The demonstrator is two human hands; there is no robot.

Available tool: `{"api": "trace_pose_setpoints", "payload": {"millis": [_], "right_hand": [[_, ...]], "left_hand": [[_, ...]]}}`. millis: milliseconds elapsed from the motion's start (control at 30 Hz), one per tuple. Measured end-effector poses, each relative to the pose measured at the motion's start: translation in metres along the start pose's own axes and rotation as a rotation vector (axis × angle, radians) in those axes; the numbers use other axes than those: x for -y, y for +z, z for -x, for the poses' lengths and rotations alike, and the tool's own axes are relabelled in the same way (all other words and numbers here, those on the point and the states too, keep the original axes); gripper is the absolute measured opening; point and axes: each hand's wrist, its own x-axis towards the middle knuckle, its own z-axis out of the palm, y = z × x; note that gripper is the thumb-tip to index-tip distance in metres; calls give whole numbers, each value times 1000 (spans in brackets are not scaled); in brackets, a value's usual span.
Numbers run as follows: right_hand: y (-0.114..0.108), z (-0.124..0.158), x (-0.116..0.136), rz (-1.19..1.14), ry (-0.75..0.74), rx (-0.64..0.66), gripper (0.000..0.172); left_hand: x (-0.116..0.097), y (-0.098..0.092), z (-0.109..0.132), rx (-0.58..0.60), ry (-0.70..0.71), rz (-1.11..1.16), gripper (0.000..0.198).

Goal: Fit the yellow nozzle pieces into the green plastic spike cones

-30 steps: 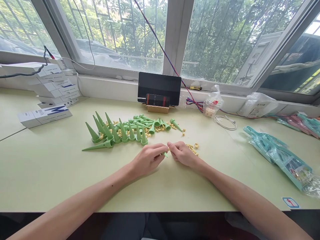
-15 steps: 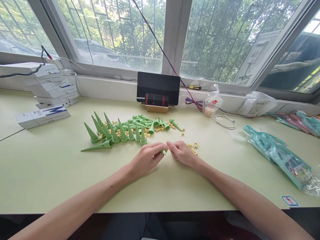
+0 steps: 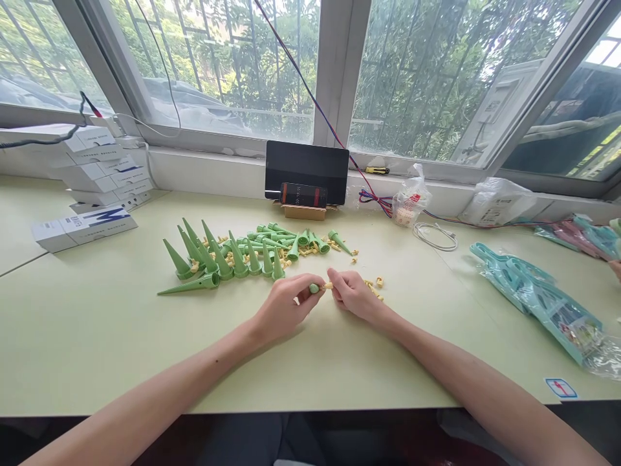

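My left hand (image 3: 285,303) is closed on a small green plastic spike (image 3: 314,288), of which only a rounded part shows between the fingers. Facing it, my right hand (image 3: 355,295) pinches a little yellow plastic peg (image 3: 328,285) whose tip is at the left fingertips. Whether the peg touches the spike I cannot tell. Beyond my left hand, several hollow green cones (image 3: 237,257) stand on their wide ends, and one cone (image 3: 189,284) lies on its side. More yellow pegs (image 3: 380,282) lie just behind my right hand.
Behind are a heap of lying green cones (image 3: 272,234), a phone (image 3: 304,195) and a dark tablet (image 3: 307,167). White boxes (image 3: 85,228) are at left; bagged teal plastic pieces (image 3: 538,294) lie at right. Another person's hand (image 3: 615,268) shows at the right edge.
The green spike in my left hand has turned, showing its rounded part. The yellow peg now shows between my hands. Another person's hand has come in at the right edge.
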Motion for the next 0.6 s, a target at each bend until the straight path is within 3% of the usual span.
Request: {"api": "trace_pose_setpoints", "payload": {"millis": [267, 600], "right_hand": [[-4, 0, -1, 170, -131, -143, 35], [-3, -1, -5, 260, -192, -103, 20]], "left_hand": [[-5, -5, -3, 12, -305, 187, 19], [0, -3, -5, 72, -282, 74, 16]]}}
